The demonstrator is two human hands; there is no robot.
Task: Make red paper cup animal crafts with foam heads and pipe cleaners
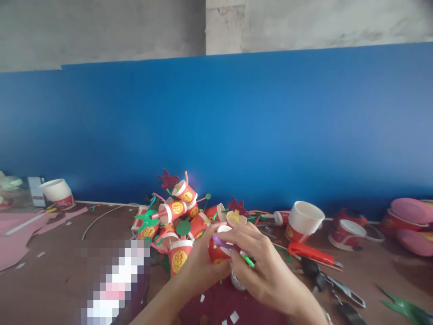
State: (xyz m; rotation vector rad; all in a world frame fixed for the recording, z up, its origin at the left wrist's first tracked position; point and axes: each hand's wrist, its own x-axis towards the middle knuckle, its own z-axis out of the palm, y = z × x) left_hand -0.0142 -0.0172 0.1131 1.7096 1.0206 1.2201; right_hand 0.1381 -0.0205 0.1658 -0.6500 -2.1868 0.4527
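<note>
Left fingers [220,270] clasping red cup [215,253] — right fingers [242,238] pinching purple strip [222,243] — cup pile [178,211] alongside

Red paper cup [216,253], yellow print, white mouth upward, held; slim purple piece [222,243] at rim.

A blue panel [216,126] spans the back of the brown table [61,280], grey wall [101,31] above it. On the right, a red cutter [311,253] lies near black keys [318,273] — at far left, a pink sheet [15,237] and, behind it, a pale upright box [36,191].
</note>
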